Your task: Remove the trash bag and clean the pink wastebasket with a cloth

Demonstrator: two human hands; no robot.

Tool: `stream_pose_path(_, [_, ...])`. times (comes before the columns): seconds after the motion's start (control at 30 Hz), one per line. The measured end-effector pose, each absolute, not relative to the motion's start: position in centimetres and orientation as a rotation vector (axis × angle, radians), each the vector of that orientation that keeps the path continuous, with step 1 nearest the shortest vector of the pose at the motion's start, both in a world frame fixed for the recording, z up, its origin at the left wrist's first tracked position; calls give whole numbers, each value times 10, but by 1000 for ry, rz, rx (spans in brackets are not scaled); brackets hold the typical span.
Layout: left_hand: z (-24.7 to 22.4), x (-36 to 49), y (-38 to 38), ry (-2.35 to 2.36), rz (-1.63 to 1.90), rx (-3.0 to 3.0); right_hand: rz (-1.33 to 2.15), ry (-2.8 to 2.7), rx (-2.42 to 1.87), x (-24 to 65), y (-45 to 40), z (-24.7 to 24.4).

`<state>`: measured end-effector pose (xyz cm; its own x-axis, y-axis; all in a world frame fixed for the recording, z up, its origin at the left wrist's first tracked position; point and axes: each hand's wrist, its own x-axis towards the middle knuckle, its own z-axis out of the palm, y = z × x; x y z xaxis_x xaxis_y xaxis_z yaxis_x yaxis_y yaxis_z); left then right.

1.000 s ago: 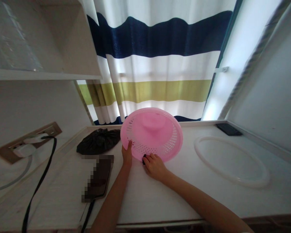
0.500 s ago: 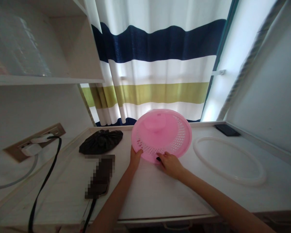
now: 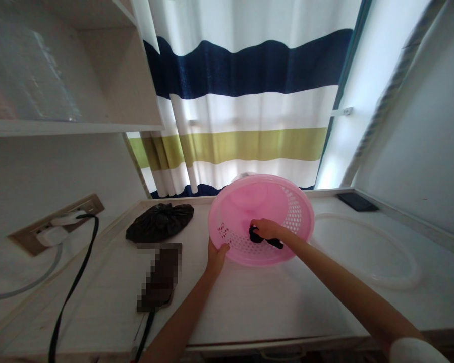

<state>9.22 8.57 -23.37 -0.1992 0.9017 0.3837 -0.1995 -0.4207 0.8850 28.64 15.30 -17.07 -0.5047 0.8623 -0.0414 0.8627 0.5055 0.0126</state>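
A pink plastic basket (image 3: 261, 184) with a perforated wall leans over the desk, its wide mouth tilted toward me. My left hand (image 3: 216, 254) grips its rim at the lower left, thumb over the edge. Inside the mouth, my right hand (image 3: 267, 229) is closed on a small bunched black piece (image 3: 256, 235), thin and soft-looking; a strip of it hangs out below my wrist. Whether it is cloth or plastic film I cannot tell.
A knotted black plastic bag (image 3: 161, 222) sits at the back left, near a blurred dark device (image 3: 161, 280) with a cable. To the right lie a whitish oval ring (image 3: 412, 275) and a black phone-like slab (image 3: 357, 201). Plugs fill a wall socket (image 3: 56, 227); a striped curtain (image 3: 249, 75) hangs behind.
My right hand has moved from the basket's front rim into its mouth, and more of the black piece shows. The basket has shifted slightly right and toward me, with my left hand still on it.
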Motion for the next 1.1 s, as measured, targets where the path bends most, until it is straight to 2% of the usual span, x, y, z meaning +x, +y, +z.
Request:
stream_pose_path(0.23, [-234,91,87,898,1750,1261,210,2625,1595,274,179,-186])
stream_pose_path(0.57, [-232,95,82,867,1667,1301,106,2713,1331,288,162,-180])
stream_pose_path(0.77, [-229,97,77,891,1614,1278,290,2710,1546,296,174,-162])
stream_pose_path(0.83, [-228,97,77,868,1589,1275,282,2760,1501,297,179,-160])
stream_pose_path(0.93, [-229,97,79,808,1557,1274,190,2753,1328,298,180,-167])
stream_pose_path(1.1, [-238,96,82,789,1433,1236,201,2689,1302,301,180,-181])
